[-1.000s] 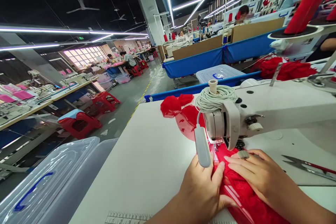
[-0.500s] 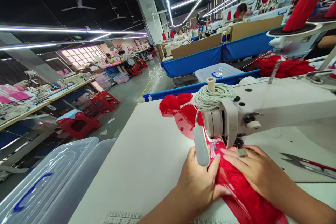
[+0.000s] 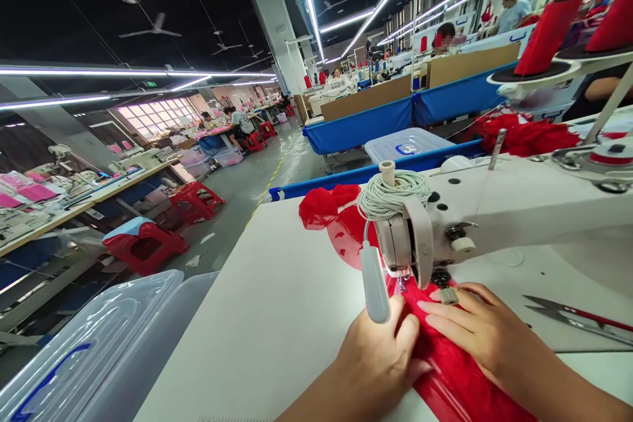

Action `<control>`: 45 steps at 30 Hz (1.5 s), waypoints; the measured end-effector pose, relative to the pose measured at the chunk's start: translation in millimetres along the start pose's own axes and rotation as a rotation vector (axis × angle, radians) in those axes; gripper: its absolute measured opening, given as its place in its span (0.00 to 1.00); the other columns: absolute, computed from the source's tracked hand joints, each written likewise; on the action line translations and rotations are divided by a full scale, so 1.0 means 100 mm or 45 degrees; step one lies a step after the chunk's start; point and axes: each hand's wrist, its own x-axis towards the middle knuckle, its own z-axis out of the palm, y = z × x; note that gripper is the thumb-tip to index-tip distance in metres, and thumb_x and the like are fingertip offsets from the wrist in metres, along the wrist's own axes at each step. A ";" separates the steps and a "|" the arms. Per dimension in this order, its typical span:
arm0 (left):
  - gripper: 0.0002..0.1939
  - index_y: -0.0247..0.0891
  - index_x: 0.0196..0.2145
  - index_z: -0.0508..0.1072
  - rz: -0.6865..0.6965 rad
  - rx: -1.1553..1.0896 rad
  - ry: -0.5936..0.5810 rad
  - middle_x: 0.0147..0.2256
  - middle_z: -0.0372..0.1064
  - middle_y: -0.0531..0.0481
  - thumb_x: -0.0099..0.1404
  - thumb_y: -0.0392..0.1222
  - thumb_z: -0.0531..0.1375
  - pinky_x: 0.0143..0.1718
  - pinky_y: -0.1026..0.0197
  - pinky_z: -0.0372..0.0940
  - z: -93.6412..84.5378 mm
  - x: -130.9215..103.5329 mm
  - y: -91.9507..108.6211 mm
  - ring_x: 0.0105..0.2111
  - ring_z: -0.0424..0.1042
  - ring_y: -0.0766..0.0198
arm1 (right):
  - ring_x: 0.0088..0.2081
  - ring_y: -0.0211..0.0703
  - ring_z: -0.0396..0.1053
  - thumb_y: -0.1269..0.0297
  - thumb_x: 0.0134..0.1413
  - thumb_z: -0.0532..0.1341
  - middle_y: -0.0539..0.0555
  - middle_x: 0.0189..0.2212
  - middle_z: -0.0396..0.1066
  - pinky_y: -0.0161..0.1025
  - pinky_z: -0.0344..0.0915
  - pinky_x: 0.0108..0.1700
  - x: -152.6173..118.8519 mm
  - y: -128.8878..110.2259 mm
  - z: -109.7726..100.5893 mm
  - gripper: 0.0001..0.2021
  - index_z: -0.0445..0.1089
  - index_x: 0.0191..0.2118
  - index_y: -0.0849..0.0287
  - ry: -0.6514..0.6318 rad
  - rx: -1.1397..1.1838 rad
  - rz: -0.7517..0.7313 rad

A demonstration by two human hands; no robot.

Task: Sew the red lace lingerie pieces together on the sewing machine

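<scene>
Red sheer fabric (image 3: 459, 369) runs from the table's front edge up under the needle area of a white sewing machine (image 3: 524, 204). My left hand (image 3: 378, 349) has its fingers bent and closed on the fabric's left edge, just below the grey lamp (image 3: 376, 283). To the right, my right hand (image 3: 475, 326) lies on the fabric with fingers stretched out, beside the presser area. More red fabric (image 3: 319, 208) lies bunched behind the machine head.
Scissors (image 3: 578, 318) lie on the machine bed at right. Red thread cones (image 3: 548, 33) stand above. Lidded plastic bins (image 3: 99, 343) are at lower left, red stools (image 3: 146, 247) beyond. People sit at machines in the background.
The fingers of my left hand have curled in more over the fabric. My right hand remains spread on it. The camera view has shifted slightly.
</scene>
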 end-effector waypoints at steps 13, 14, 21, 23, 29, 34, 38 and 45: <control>0.37 0.30 0.46 0.75 0.091 0.165 0.371 0.44 0.74 0.31 0.70 0.66 0.42 0.32 0.51 0.72 0.20 -0.08 0.01 0.34 0.75 0.50 | 0.41 0.44 0.68 0.85 0.39 0.52 0.47 0.32 0.76 0.43 0.57 0.47 -0.05 0.01 -0.01 0.22 0.71 0.37 0.55 -0.044 -0.090 0.055; 0.38 0.30 0.46 0.75 0.091 0.167 0.366 0.45 0.74 0.31 0.69 0.67 0.42 0.32 0.51 0.71 0.19 -0.08 0.01 0.34 0.75 0.49 | 0.41 0.44 0.68 0.85 0.38 0.52 0.48 0.31 0.76 0.43 0.57 0.47 -0.04 0.00 -0.01 0.22 0.70 0.37 0.55 -0.039 -0.095 0.058; 0.38 0.30 0.48 0.75 0.052 0.136 0.319 0.44 0.74 0.32 0.70 0.66 0.40 0.36 0.51 0.71 0.11 -0.08 0.01 0.38 0.74 0.49 | 0.39 0.43 0.68 0.85 0.42 0.51 0.48 0.27 0.74 0.43 0.57 0.46 -0.02 -0.01 -0.01 0.20 0.70 0.36 0.55 -0.018 -0.095 0.068; 0.38 0.32 0.48 0.74 0.027 0.149 0.306 0.46 0.73 0.34 0.71 0.65 0.39 0.40 0.50 0.70 0.11 -0.08 0.01 0.42 0.74 0.48 | 0.39 0.43 0.68 0.84 0.44 0.51 0.49 0.26 0.74 0.43 0.57 0.46 -0.02 0.00 0.00 0.19 0.71 0.36 0.55 -0.029 -0.098 0.073; 0.37 0.34 0.47 0.74 -0.007 0.169 0.262 0.45 0.73 0.37 0.69 0.68 0.41 0.42 0.51 0.69 0.09 -0.04 0.00 0.41 0.73 0.51 | 0.41 0.44 0.67 0.83 0.47 0.51 0.49 0.23 0.72 0.43 0.58 0.46 -0.03 0.02 0.01 0.19 0.72 0.37 0.56 -0.061 -0.120 0.074; 0.37 0.37 0.51 0.72 -0.065 0.204 0.229 0.48 0.72 0.39 0.68 0.69 0.41 0.47 0.50 0.66 0.17 -0.08 -0.02 0.44 0.73 0.51 | 0.42 0.46 0.67 0.82 0.49 0.51 0.51 0.24 0.73 0.44 0.58 0.46 -0.05 0.04 0.03 0.19 0.73 0.39 0.56 -0.093 -0.180 0.067; 0.37 0.38 0.54 0.70 -0.068 0.202 0.246 0.50 0.71 0.40 0.68 0.69 0.43 0.48 0.48 0.64 0.18 -0.10 -0.05 0.46 0.72 0.49 | 0.42 0.47 0.67 0.81 0.52 0.51 0.51 0.25 0.74 0.44 0.58 0.46 -0.06 0.05 0.05 0.19 0.73 0.40 0.56 -0.112 -0.159 0.078; 0.41 0.33 0.51 0.70 0.067 0.179 0.178 0.46 0.72 0.37 0.67 0.71 0.39 0.45 0.50 0.64 0.03 -0.06 -0.06 0.44 0.71 0.51 | 0.42 0.46 0.66 0.80 0.49 0.52 0.51 0.28 0.75 0.43 0.60 0.44 -0.04 0.04 0.02 0.19 0.73 0.40 0.55 -0.124 -0.218 0.042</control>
